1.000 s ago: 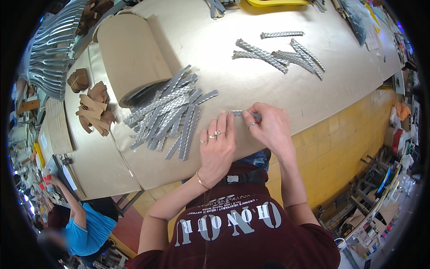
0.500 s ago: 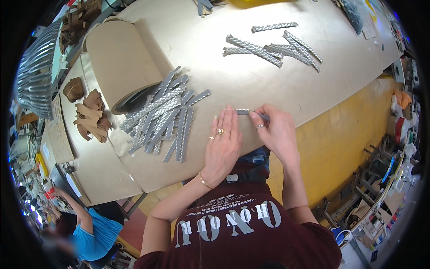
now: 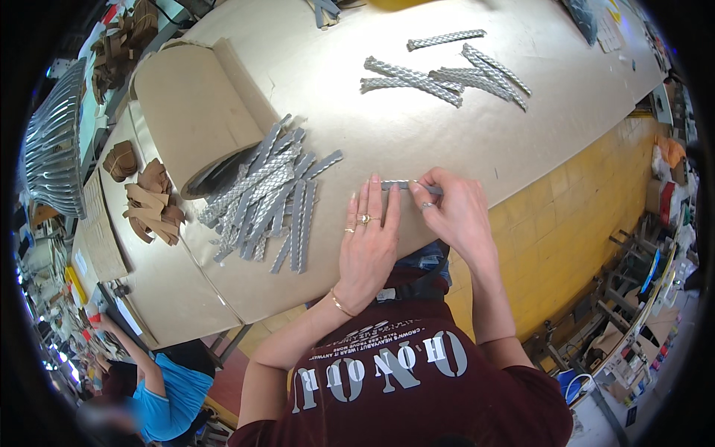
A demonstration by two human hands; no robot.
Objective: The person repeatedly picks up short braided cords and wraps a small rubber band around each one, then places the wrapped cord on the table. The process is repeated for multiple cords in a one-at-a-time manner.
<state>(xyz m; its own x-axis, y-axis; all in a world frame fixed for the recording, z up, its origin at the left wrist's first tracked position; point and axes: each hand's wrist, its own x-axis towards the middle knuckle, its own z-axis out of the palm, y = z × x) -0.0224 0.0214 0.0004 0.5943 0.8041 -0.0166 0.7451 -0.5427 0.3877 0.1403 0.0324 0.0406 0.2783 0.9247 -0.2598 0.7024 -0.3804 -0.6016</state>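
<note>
My left hand (image 3: 370, 238) lies flat near the table's front edge, fingers stretched out and close together. Its fingertips rest on or beside the left end of a narrow grey strip (image 3: 396, 185) with a silvery braided edge showing. At the strip's other end, the thumb and fingers of my right hand (image 3: 456, 212) are closed in a pinch on it. Left of my hands is a loose pile of grey-backed silvery braided strips (image 3: 268, 197). Several more braided strips (image 3: 477, 77), braid side up, lie farther off on the right.
A curved tan sheet (image 3: 197, 104) arches over the table (image 3: 350, 112) behind the pile. Brown cut pieces (image 3: 154, 201) and a tied brown bundle (image 3: 120, 161) lie left of it. A person in a blue shirt (image 3: 175, 395) works at lower left. Yellow floor (image 3: 566, 216) borders the table's right edge.
My right hand still pinches the strip, its fingers shifted slightly. My left fingers are a little more spread. The whole view has shifted slightly with my head.
</note>
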